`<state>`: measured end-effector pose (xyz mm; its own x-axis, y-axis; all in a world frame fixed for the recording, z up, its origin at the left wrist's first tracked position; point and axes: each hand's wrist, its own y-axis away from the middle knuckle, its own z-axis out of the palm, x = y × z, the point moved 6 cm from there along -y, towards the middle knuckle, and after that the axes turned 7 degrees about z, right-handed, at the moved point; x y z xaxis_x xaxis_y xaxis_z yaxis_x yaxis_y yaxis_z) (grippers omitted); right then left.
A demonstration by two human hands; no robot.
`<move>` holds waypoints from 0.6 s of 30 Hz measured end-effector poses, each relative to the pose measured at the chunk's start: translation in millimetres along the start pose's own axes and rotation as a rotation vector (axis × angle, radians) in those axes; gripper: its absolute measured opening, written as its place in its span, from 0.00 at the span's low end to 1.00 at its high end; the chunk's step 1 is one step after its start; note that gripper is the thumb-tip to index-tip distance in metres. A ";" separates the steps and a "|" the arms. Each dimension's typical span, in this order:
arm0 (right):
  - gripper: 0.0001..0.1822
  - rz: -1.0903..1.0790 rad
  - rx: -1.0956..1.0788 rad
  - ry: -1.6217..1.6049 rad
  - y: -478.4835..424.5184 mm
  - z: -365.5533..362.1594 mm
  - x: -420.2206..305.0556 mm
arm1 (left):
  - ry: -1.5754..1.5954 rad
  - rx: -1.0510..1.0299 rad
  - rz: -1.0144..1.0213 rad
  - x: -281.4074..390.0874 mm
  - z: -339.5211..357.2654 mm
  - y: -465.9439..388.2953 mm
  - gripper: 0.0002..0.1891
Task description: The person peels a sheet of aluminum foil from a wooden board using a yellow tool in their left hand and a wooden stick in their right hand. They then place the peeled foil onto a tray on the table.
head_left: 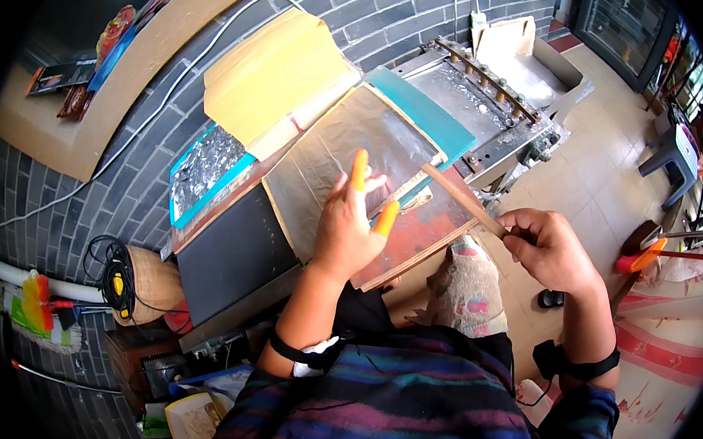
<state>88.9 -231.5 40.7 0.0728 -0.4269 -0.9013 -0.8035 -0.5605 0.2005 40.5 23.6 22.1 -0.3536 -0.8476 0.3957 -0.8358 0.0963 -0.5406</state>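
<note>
My right hand (548, 248) pinches one end of a flat wooden strip (460, 193) between thumb and fingers. The strip's far tip reaches the right edge of a stack of silvery foil sheets (323, 150), though contact there is unclear. My left hand (345, 237) is spread over the stack's near right side and holds nothing visible. Orange finger cots (360, 170) cover its index finger and thumb. Beneath the foil lie a teal corrugated sheet (423, 111) and a worn reddish-brown board (420, 239).
A yellow paper sheet (275, 79) and a blue-rimmed tray (185, 215) of foil scraps lie along the brick wall. A metal machine frame (493, 162) stands beyond. A black panel (233, 254) is left of the board. A cloth-covered seat (469, 289) stands near my legs.
</note>
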 end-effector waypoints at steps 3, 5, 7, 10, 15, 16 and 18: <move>0.11 -0.005 -0.025 -0.031 -8.0 3.8 4.9 | 0.013 -0.042 0.085 7.6 -0.7 2.5 0.43; 0.11 -0.010 -0.034 0.000 -13.5 5.5 6.9 | 0.026 -0.005 0.094 9.9 -8.3 2.5 0.40; 0.09 0.054 -0.026 -0.001 -17.9 6.3 4.2 | 0.005 0.024 0.110 11.1 -21.6 -1.4 0.39; 0.08 0.053 -0.005 -0.018 -24.7 10.5 -2.7 | 0.036 0.126 0.078 8.0 -48.5 -9.8 0.33; 0.09 0.007 -0.018 -0.006 -40.4 20.2 -2.2 | -0.105 0.303 0.191 -5.5 -95.3 -33.0 0.27; 0.09 -0.009 -0.003 -0.009 -43.1 21.9 -2.2 | -0.133 0.305 0.143 -8.2 -103.2 -38.3 0.25; 0.09 -0.047 0.010 0.001 -49.2 26.4 -1.7 | -0.182 0.344 0.123 -15.2 -120.1 -49.2 0.21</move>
<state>112.7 -184.5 22.2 0.1110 -0.4007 -0.9095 -0.8050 -0.5728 0.1541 36.5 94.5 131.9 -0.3364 -0.9220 0.1920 -0.5920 0.0484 -0.8045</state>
